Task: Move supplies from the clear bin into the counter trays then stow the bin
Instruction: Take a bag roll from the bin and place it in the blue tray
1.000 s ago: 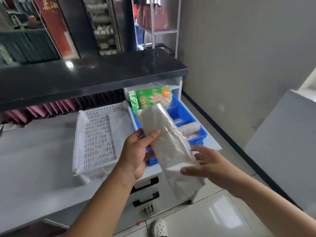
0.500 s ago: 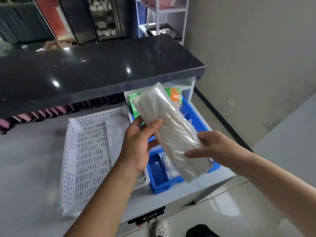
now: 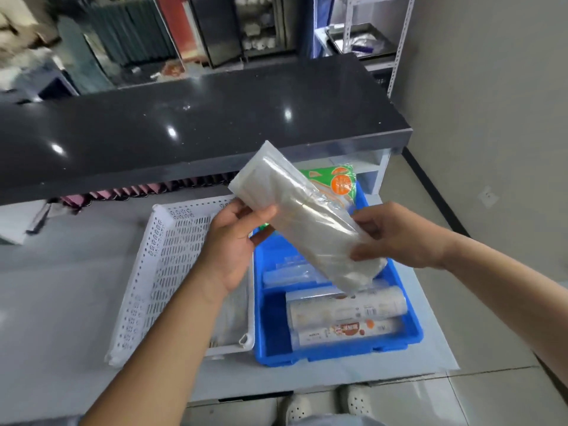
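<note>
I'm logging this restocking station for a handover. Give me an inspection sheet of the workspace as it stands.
Surface: grey counter under a black glossy upper shelf.
Job's things: clear plastic packet held over the blue tray, which holds two printed rolls and a green packet; white perforated tray beside it. Clear bin not seen.
Clutter: pink folded items under the shelf.
Hands: left hand and right hand both grip the packet.
Cables: nothing seen.
Surroundings: grey wall, metal rack, tiled floor.

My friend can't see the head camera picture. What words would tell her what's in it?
Two bare hands, left hand and right hand, hold a clear plastic packet tilted above a blue tray holding rolls and a green packet. A white perforated tray sits beside it on the grey counter.
</note>
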`<state>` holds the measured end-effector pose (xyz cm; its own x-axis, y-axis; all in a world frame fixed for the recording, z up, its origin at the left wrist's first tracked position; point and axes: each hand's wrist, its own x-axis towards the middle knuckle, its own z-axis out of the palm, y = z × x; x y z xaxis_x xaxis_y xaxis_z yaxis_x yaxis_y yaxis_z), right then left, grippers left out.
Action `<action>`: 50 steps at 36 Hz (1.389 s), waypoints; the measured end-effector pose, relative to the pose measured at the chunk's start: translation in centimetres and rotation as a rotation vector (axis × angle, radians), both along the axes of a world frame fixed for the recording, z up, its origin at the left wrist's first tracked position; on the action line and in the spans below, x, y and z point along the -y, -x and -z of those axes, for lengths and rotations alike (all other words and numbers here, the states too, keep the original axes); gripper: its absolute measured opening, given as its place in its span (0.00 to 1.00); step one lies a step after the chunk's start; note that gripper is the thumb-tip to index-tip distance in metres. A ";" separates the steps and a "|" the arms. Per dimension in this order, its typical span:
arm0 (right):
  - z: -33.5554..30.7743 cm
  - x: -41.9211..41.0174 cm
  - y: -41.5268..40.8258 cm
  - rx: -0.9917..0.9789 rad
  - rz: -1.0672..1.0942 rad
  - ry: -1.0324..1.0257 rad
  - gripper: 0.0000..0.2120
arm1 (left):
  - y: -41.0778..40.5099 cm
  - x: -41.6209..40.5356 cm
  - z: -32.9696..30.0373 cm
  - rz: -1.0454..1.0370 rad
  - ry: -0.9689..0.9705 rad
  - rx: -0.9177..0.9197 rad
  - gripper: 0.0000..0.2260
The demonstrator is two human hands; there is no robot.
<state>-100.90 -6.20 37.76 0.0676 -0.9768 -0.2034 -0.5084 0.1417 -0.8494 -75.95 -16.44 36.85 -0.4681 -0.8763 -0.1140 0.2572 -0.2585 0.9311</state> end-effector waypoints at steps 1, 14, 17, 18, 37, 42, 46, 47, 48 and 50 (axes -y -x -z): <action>-0.2 0.4 0.4 -0.041 -0.009 0.026 0.14 | 0.0 0.5 -0.4 -0.012 0.027 0.033 0.15; -0.3 4.4 3.4 -0.573 -0.139 0.156 0.19 | -0.2 6.2 -4.6 0.337 0.767 0.949 0.42; 1.2 4.8 3.1 -0.621 -0.171 0.124 0.19 | 1.8 5.9 -2.4 0.611 0.885 1.294 0.44; 1.8 4.9 2.9 -0.634 -0.180 0.110 0.19 | 2.6 5.6 -1.3 0.678 0.908 1.379 0.43; 7.6 6.5 2.7 -0.777 0.026 -0.011 0.15 | 4.2 5.1 7.2 0.460 0.943 1.483 0.18; 9.2 6.4 2.5 -0.804 0.050 -0.059 0.20 | 4.8 4.8 8.0 0.437 0.891 1.487 0.12; 10.1 6.4 2.3 -0.764 0.007 -0.094 0.19 | 4.9 4.7 9.0 0.494 0.817 1.525 0.15; 10.1 6.6 2.4 -0.771 0.004 -0.086 0.19 | 4.8 4.9 9.2 0.507 0.792 1.517 0.16; 10.1 6.8 2.5 -0.783 -0.003 -0.078 0.19 | 4.7 5.2 9.2 0.518 0.766 1.502 0.17; 10.0 7.3 2.9 -0.796 -0.038 -0.093 0.18 | 4.4 5.8 9.2 0.544 0.686 1.437 0.19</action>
<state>-103.82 -13.50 27.72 -0.0995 -0.9535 -0.2844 -0.9626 0.1646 -0.2151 -80.31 -22.25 27.63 -0.5749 -0.7245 -0.3801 -0.8180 0.4991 0.2860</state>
